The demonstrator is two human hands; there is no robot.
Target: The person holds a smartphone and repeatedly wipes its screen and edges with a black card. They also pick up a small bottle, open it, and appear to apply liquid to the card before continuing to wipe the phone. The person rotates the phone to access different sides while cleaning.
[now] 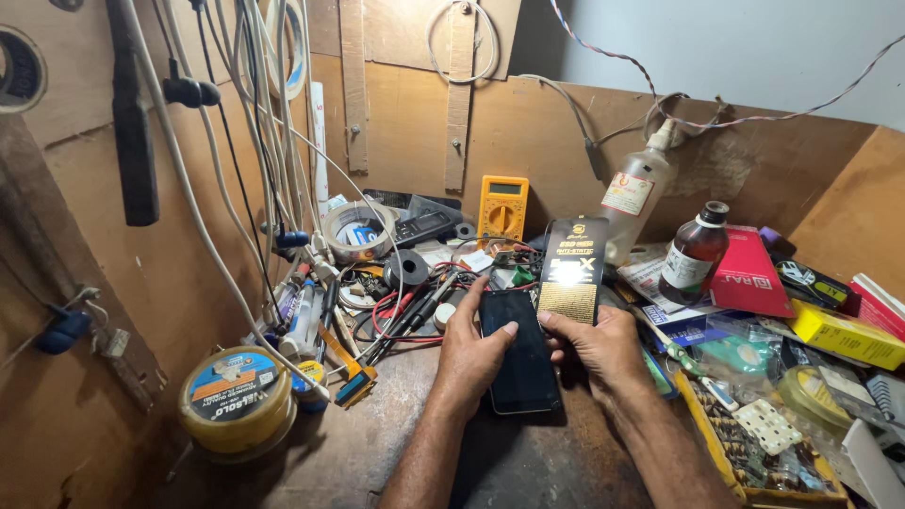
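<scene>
While both bare hands meet over the worn wooden workbench (pixel 377 452), they share a flat black smartphone with a dark glass screen (pixel 517 363), which lies low over the bench at the middle of the view. The left hand (pixel 471 353) curls around the phone's left edge, its thumb pressed flat on the upper glass and its forefinger stretched up past the top corner. The right hand (pixel 599 344) closes on the phone's right edge and at the same time pinches a tall black and gold cardboard packet (pixel 572 270), held upright just above the phone's top right corner.

Behind the packet a yellow handheld multimeter (pixel 502 207) leans against the plywood back wall (pixel 415 132). Right of the packet stand a clear plastic spray bottle with a white label (pixel 633 203) and a brown glass bottle with a dark cap (pixel 693 253), with a flat red box (pixel 749 273) just beside the brown bottle. At the left, a round yellow tin with a blue and orange lid (pixel 236 401) sits on the bench beneath hanging white cables (pixel 203 226). Red and black probe leads (pixel 410 316) lie tangled near the left hand.
</scene>
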